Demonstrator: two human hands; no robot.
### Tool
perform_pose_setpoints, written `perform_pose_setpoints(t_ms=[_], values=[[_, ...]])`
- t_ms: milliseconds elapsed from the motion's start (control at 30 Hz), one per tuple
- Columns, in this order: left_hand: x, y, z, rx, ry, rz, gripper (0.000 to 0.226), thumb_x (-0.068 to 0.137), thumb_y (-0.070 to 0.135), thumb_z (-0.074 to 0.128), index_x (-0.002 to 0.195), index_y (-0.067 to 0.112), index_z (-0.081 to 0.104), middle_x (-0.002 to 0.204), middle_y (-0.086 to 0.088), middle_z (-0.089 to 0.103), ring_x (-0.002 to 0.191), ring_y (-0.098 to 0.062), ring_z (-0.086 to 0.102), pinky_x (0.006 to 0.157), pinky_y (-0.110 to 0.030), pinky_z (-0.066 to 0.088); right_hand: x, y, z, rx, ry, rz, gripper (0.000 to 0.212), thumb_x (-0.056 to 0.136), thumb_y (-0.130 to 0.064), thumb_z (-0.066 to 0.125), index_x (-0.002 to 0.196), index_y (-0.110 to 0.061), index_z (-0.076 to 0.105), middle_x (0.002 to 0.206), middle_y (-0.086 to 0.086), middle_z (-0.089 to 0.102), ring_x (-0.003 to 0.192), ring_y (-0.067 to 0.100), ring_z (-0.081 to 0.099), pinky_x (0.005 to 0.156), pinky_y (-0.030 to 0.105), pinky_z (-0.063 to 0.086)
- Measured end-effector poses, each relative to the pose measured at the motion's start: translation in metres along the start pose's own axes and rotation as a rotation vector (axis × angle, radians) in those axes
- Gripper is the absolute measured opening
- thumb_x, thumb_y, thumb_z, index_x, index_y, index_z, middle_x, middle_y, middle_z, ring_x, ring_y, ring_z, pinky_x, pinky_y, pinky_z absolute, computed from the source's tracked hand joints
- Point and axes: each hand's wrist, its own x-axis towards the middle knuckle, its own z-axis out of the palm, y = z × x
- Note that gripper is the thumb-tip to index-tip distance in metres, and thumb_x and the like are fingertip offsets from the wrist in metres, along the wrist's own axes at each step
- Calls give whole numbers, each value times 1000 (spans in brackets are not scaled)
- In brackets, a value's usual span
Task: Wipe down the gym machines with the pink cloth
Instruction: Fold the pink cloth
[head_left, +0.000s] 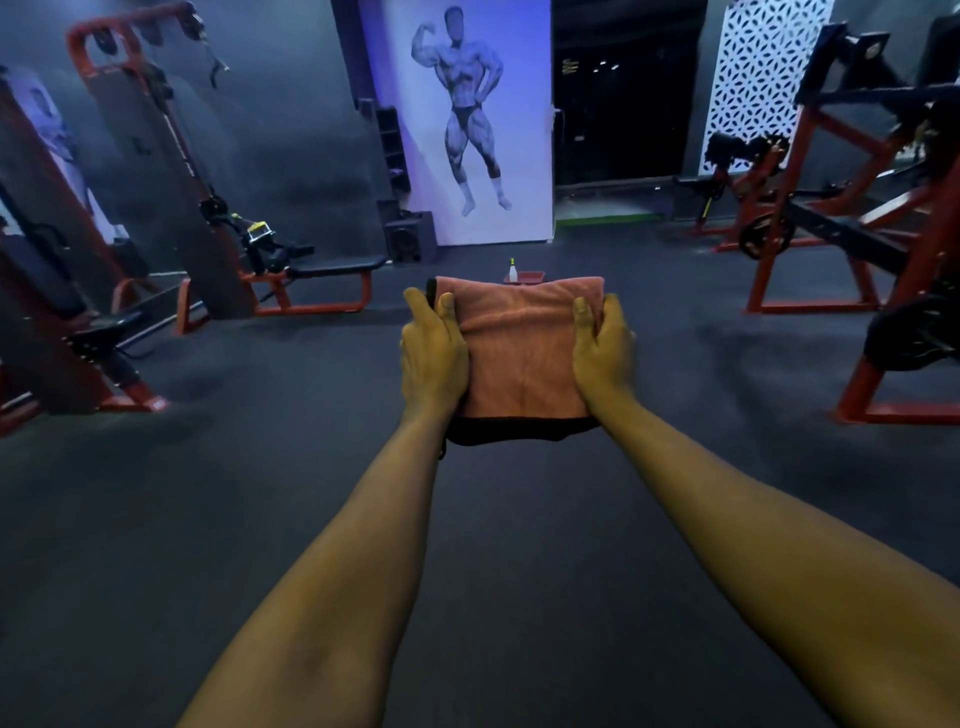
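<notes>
Fingers clasp pink cloth at both sides.

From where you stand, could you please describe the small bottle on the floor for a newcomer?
Find the bodybuilder poster on the far wall. On the dark floor before it, just past the held pink cloth, stands the bottle. It alone is white with a yellow-green tip, beside a red tray.

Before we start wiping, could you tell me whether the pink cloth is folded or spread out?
Folded: the pink cloth forms a compact, neat rectangle, held at its sides by the left hand and right hand.
</notes>
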Motion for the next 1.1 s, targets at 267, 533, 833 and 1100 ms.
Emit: perform_pose_setpoints(t_ms=[267, 533, 833, 1100], values=[[144, -68, 142, -9, -27, -17, 49, 107, 51, 29, 126, 7, 37, 94, -18, 63, 84, -39, 62, 70, -54, 52, 149, 112, 102, -20, 0, -15, 27, 107, -33, 50, 91, -11, 49, 69, -11, 51, 61, 0, 49, 52, 21, 33], [290, -108, 259, 21, -13, -42, 57, 106, 54, 27, 134, 5, 33, 94, -19, 64, 85, -40, 63, 69, -55, 53, 304, 199, 199, -11, -28, 3, 28, 107, -34, 49, 90, -13, 48, 69, -9, 51, 59, 2, 48, 50, 24, 36], [453, -190, 388, 22, -4, -47, 43, 107, 52, 27, 119, 12, 36, 85, -15, 62, 77, -40, 62, 66, -53, 52, 454, 298, 321, -14, -38, 0, 31, 108, -33, 49, 90, -8, 49, 69, -10, 50, 57, -3, 50, 54, 21, 37], [625, -242, 493, 27, -53, -23, 48, 107, 49, 28, 128, 6, 36, 93, -20, 63, 85, -41, 62, 72, -52, 52, 595, 368, 438, -29, 31, 25, 30, 108, -32, 49, 88, -9, 46, 67, -8, 48, 55, -1, 48, 53, 23, 35]])
